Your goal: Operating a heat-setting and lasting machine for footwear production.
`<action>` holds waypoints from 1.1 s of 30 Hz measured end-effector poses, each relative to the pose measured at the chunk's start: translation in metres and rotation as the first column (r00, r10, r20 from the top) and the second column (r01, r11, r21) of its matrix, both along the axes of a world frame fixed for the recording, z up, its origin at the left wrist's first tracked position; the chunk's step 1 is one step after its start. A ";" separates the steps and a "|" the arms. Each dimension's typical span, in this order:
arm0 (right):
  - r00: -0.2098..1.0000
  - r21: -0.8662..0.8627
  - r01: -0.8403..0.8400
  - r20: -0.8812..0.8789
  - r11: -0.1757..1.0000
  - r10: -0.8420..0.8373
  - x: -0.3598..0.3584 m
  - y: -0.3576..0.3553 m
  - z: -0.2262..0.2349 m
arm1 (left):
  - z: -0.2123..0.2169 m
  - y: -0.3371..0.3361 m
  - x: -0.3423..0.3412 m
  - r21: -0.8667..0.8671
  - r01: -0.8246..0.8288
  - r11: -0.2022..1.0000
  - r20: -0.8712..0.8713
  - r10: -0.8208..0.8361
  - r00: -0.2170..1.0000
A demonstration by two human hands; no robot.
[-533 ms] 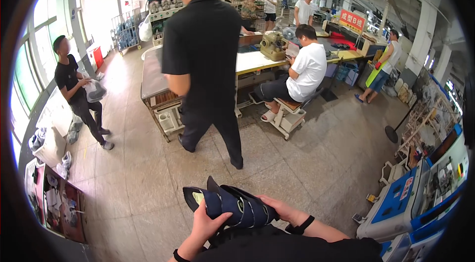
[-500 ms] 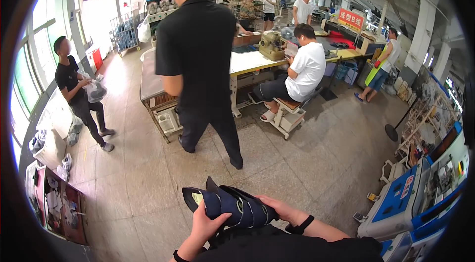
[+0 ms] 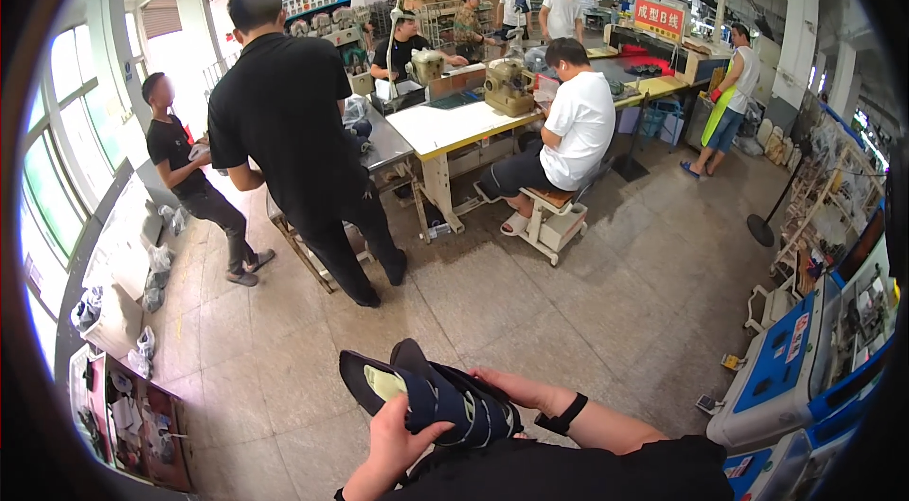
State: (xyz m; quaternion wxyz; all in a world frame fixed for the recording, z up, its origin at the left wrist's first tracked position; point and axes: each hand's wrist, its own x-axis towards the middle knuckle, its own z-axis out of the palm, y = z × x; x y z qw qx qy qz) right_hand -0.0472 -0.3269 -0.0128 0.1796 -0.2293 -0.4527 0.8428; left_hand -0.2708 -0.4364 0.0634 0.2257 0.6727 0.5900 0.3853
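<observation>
Close in front of my body I hold a bundle of dark navy shoe uppers (image 3: 461, 411), nested one in another, with pale yellow-green lining at the left end. My left hand (image 3: 396, 437) grips that left end, its thumb lying along the near side and the fingers mostly hidden behind. At the right, my right hand (image 3: 514, 388) is wrapped over the far side of the bundle, its fingertips partly out of sight. Two dark rounded flaps stick up at the upper left of the bundle. A black band circles my right wrist.
A person in black (image 3: 284, 122) stands at the worktable (image 3: 426, 136). Another stands farther left (image 3: 189, 174). Someone in white (image 3: 578, 127) sits on a wheeled stool by a sewing machine (image 3: 508, 87). Blue-and-white machines (image 3: 772, 364) are at right; an open cabinet (image 3: 142, 425) is at left.
The view has shifted a little. The person in black has moved left along the worktable, uncovering a seated worker behind. The bundle is tilted more upright, still in both my hands.
</observation>
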 end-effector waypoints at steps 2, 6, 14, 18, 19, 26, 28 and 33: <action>0.991 0.030 0.016 0.135 0.999 -0.020 0.000 0.001 0.033 | 0.019 0.006 0.011 0.146 0.101 0.984 -0.197 -0.071 0.978; 0.999 0.155 -0.017 0.043 0.988 0.010 0.013 0.017 0.017 | 0.043 0.019 0.037 0.199 0.329 0.923 -0.435 -0.218 0.874; 0.999 0.292 -0.008 0.034 0.956 -0.002 0.043 0.016 -0.002 | 0.038 0.041 0.067 0.114 0.575 0.810 -0.623 -0.393 0.677; 0.999 0.233 0.017 0.042 0.972 -0.027 0.067 0.009 -0.025 | 0.038 0.049 0.086 0.106 0.685 0.721 -0.679 -0.451 0.579; 0.997 0.199 0.041 0.053 0.979 -0.053 0.072 0.006 -0.028 | 0.041 0.050 0.089 0.104 0.707 0.699 -0.675 -0.473 0.567; 0.976 -0.129 0.215 -0.003 0.968 -0.217 0.073 -0.014 0.033 | 0.045 0.050 0.096 0.134 0.683 0.718 -0.554 -0.517 0.652; 0.976 -0.124 0.215 0.005 0.969 -0.216 0.074 -0.013 0.032 | 0.046 0.053 0.095 0.223 0.669 0.709 -0.496 -0.508 0.704; 0.977 -0.110 0.211 0.026 0.971 -0.210 0.075 -0.007 0.025 | 0.038 0.049 0.085 0.520 0.368 0.771 -0.230 -0.288 0.929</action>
